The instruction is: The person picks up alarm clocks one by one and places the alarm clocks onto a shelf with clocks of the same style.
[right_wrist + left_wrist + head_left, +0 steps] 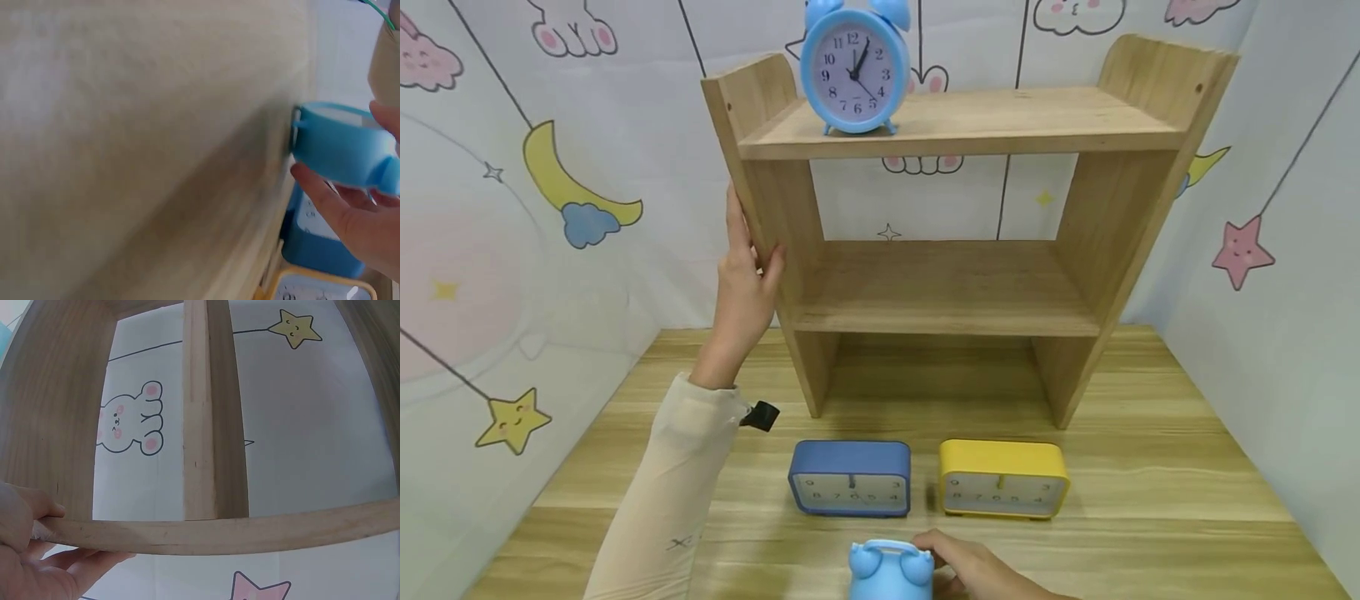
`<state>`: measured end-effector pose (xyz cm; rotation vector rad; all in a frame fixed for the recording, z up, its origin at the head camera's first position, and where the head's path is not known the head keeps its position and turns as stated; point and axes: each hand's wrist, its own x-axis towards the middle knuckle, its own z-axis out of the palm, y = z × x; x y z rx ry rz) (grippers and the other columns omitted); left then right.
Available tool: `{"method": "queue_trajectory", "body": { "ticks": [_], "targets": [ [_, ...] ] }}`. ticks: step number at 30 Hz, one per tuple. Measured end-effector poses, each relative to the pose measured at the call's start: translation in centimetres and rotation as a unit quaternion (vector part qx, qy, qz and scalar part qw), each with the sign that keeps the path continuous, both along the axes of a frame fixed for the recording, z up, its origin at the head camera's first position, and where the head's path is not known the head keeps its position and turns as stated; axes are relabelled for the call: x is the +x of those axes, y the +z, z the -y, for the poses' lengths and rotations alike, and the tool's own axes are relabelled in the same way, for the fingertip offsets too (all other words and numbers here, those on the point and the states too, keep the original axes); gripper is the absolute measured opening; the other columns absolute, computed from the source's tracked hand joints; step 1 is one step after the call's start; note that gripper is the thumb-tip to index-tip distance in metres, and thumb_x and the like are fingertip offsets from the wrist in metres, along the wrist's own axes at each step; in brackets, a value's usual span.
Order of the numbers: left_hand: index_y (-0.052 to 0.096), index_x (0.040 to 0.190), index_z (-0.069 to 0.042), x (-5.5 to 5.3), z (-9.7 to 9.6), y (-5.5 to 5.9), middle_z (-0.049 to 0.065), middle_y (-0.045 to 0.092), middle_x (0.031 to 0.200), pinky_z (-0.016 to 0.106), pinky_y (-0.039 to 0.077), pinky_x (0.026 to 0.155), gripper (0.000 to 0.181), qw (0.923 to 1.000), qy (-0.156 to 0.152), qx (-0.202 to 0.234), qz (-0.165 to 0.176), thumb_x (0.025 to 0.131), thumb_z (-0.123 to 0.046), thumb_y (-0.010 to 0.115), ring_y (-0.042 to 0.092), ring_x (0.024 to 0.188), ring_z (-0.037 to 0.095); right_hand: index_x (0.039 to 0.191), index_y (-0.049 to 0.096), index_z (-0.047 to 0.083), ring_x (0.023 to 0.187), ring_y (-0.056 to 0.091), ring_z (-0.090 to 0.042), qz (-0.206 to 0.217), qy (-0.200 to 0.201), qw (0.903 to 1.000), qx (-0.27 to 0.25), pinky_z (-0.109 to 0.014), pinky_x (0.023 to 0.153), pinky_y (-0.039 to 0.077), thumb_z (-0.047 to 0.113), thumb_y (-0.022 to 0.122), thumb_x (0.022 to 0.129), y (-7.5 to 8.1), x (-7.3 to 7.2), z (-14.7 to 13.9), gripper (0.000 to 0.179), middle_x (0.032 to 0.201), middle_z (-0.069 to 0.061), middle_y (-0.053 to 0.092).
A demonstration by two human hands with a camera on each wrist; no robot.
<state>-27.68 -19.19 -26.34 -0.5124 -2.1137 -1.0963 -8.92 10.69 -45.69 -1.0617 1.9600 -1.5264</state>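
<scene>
My left hand grips the left side panel of a wooden shelf, its thumb on the inner side and fingers along the outer face. In the left wrist view the panel's edge runs between thumb and fingers. At the bottom of the head view, my right hand holds a light blue twin-bell alarm clock from its right side. The right wrist view shows this clock between thumb and fingers, close to the tabletop. A matching light blue alarm clock stands on the shelf's top board, near the left end.
A blue rectangular clock and a yellow rectangular clock stand side by side on the wood-grain table, in front of the shelf. A white curtain with cartoon prints surrounds the table's back and sides.
</scene>
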Motion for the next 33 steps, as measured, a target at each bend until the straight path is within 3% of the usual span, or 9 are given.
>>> {"method": "queue_trajectory", "body": {
  "ticks": [10, 15, 21, 29, 33],
  "targets": [
    [-0.001, 0.161, -0.016, 0.0, -0.1, -0.1, 0.028, 0.039, 0.148, 0.054, 0.055, 0.088, 0.081, 1.0000, 0.002, 0.000, -0.004, 0.101, -0.004, 0.053, 0.056, 0.120, 0.040, 0.129, 0.052, 0.002, 0.110, 0.062, -0.012, 0.044, -0.029, 0.9980, -0.036, -0.024, 0.082, 0.056, 0.012, 0.076, 0.090, -0.7, 0.7, 0.2, 0.048, 0.127, -0.015, 0.061],
    [0.000, 0.161, -0.016, 0.0, 0.0, 0.0, 0.028, 0.039, 0.148, 0.054, 0.055, 0.087, 0.081, 1.0000, 0.003, 0.001, -0.004, 0.101, -0.004, 0.053, 0.057, 0.119, 0.039, 0.129, 0.051, -0.001, 0.110, 0.061, -0.010, 0.073, -0.025, 0.9959, -0.047, -0.027, 0.084, 0.056, 0.009, 0.077, 0.088, -0.8, 0.5, -0.2, 0.050, 0.124, -0.011, 0.061],
    [-0.001, 0.161, -0.018, 0.0, -0.1, 0.0, 0.027, 0.039, 0.148, 0.054, 0.055, 0.088, 0.082, 1.0000, -0.001, 0.002, 0.001, 0.101, -0.004, 0.053, 0.057, 0.119, 0.039, 0.128, 0.048, -0.008, 0.107, 0.061, -0.009, 0.065, -0.016, 0.9955, -0.067, -0.027, 0.082, 0.056, 0.004, 0.077, 0.086, -0.6, 0.4, -1.0, 0.052, 0.119, -0.008, 0.065],
    [-0.001, 0.161, -0.016, 0.0, 0.0, 0.1, 0.026, 0.038, 0.150, 0.054, 0.055, 0.087, 0.082, 1.0000, -0.002, -0.001, -0.003, 0.101, -0.004, 0.053, 0.056, 0.120, 0.039, 0.133, 0.040, -0.009, 0.108, 0.063, -0.015, 0.088, -0.010, 0.9910, -0.101, -0.034, 0.078, 0.059, 0.001, 0.071, 0.091, 1.0, 0.2, -2.2, 0.054, 0.123, -0.016, 0.064],
    [-0.002, 0.161, -0.016, 0.0, 0.0, 0.0, 0.022, 0.035, 0.153, 0.054, 0.055, 0.087, 0.082, 1.0000, -0.006, 0.000, -0.005, 0.101, -0.003, 0.053, 0.056, 0.120, 0.039, 0.134, 0.039, -0.006, 0.108, 0.064, -0.019, 0.055, -0.014, 0.9917, -0.115, -0.040, 0.074, 0.061, -0.004, 0.066, 0.093, 2.1, 0.1, -3.0, 0.049, 0.123, -0.017, 0.064]
  ]
}}
